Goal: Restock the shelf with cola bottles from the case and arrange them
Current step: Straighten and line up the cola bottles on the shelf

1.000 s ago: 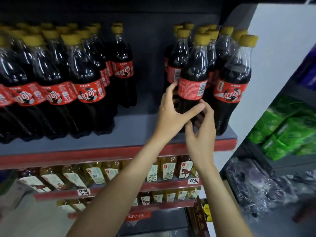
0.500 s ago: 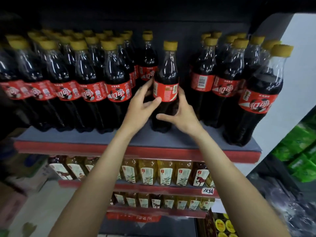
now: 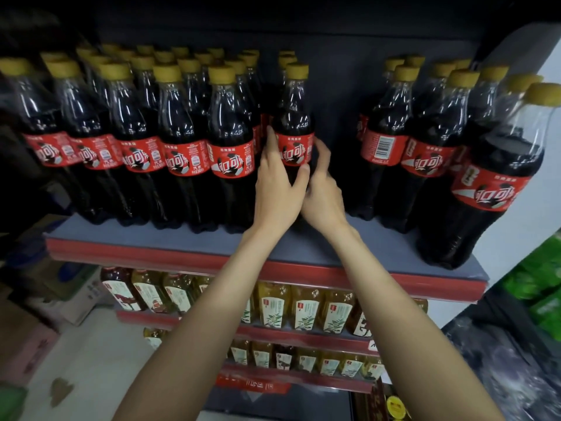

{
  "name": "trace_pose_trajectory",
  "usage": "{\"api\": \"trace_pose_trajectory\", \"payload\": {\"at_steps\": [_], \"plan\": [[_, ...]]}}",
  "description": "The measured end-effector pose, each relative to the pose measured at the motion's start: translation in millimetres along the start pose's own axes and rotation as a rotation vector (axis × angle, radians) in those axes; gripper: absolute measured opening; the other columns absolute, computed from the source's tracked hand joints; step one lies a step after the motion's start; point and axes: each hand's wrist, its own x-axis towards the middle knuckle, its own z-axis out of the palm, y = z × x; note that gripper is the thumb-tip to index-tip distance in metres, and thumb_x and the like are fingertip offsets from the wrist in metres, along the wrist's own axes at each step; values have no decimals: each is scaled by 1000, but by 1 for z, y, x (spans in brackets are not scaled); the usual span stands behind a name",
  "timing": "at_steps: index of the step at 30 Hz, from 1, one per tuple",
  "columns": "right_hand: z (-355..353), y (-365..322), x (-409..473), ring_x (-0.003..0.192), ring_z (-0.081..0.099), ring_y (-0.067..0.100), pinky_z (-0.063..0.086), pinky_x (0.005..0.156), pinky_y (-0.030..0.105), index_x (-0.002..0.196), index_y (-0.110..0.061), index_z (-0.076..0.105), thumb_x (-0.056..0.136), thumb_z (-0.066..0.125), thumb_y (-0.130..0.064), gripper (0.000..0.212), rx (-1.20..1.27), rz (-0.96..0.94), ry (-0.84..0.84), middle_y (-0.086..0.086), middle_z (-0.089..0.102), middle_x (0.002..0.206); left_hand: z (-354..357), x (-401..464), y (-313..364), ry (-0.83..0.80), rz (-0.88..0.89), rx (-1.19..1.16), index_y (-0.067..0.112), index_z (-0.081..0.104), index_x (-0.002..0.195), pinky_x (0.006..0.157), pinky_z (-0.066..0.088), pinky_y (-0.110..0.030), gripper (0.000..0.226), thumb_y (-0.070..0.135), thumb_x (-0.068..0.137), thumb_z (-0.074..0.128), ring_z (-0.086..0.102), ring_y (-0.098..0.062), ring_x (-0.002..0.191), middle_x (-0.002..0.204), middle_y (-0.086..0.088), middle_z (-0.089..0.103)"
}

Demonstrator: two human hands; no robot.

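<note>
A cola bottle (image 3: 294,123) with a yellow cap and red label stands upright on the grey shelf (image 3: 170,238), just right of the big left group of cola bottles (image 3: 145,141). My left hand (image 3: 274,189) wraps its left side and my right hand (image 3: 321,189) cups its right side; both grip it below the label. A second group of cola bottles (image 3: 425,141) stands farther right, with a gap between it and the held bottle. One large bottle (image 3: 491,189) stands near the shelf's front right corner.
Below the red shelf edge (image 3: 303,275) are two lower shelves of amber tea bottles (image 3: 303,308). Cardboard boxes (image 3: 69,296) sit on the floor at left. Green packages (image 3: 543,287) and a white side panel (image 3: 516,238) are at right.
Both hands carried the bottle from the right group leftward across the gap and stood it beside the left group. Its label has turned, with the logo facing front now.
</note>
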Motion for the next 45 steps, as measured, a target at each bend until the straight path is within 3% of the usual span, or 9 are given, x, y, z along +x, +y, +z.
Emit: {"api": "trace_pose_trajectory", "payload": {"at_steps": [7,12,16,20,24,28,35,39,45], "plan": [[14,-4,15,81,62,31,40,67,31,149,-29,14,93,51,-23,67,75,45,-17,14,64,110,1,-3,-4,-15,-42,6,9,9,152,121,14,-39,76,16,93,56,7,-21,148,160,-10,10],[15,1,17,82,62,27,48,71,34,148,-29,13,90,57,-26,73,102,-16,-48,10,62,121,4,-9,3,-20,-7,41,10,10,152,116,5,-23,75,16,93,56,3,-22,148,160,-12,4],[3,8,17,63,53,-1,38,60,18,150,-28,13,83,65,-14,86,135,-52,-128,-3,60,90,3,-14,4,-20,-1,3,13,17,151,118,17,-31,71,16,92,56,8,-21,148,160,-10,8],[-21,9,-4,99,59,13,49,78,25,147,-25,28,82,65,-4,77,136,-73,-139,5,61,105,3,-23,9,34,12,-45,12,26,148,114,11,-13,64,14,91,56,15,-20,146,157,-9,18],[-50,16,-38,104,59,9,52,87,30,131,-17,50,90,59,-9,44,109,-113,205,0,63,112,12,-32,21,136,219,-154,9,49,131,108,36,-34,43,9,88,55,45,-18,127,130,3,49],[-62,38,-55,106,60,18,50,91,37,127,-10,55,91,52,-8,36,-43,-76,448,4,63,116,41,-6,26,-93,147,-265,12,46,132,100,45,-32,47,12,88,63,53,-9,115,125,1,56],[-60,55,-57,124,48,30,46,96,43,148,-8,28,90,56,-10,64,-179,20,228,12,39,144,84,29,28,-491,-13,-321,18,17,150,112,35,-35,83,22,86,70,41,-14,132,150,-4,37],[-62,53,-52,111,55,29,52,86,48,151,-13,19,89,61,-14,75,-138,31,252,12,37,138,80,22,27,-379,60,-226,19,21,148,104,43,-46,81,35,84,69,50,-20,126,143,-5,47],[-72,45,-44,88,57,8,54,81,33,151,-30,17,80,75,-30,91,6,-28,53,-3,59,115,30,-7,26,-42,80,56,22,37,132,83,49,-31,85,53,65,80,61,-11,99,120,5,58]]}}
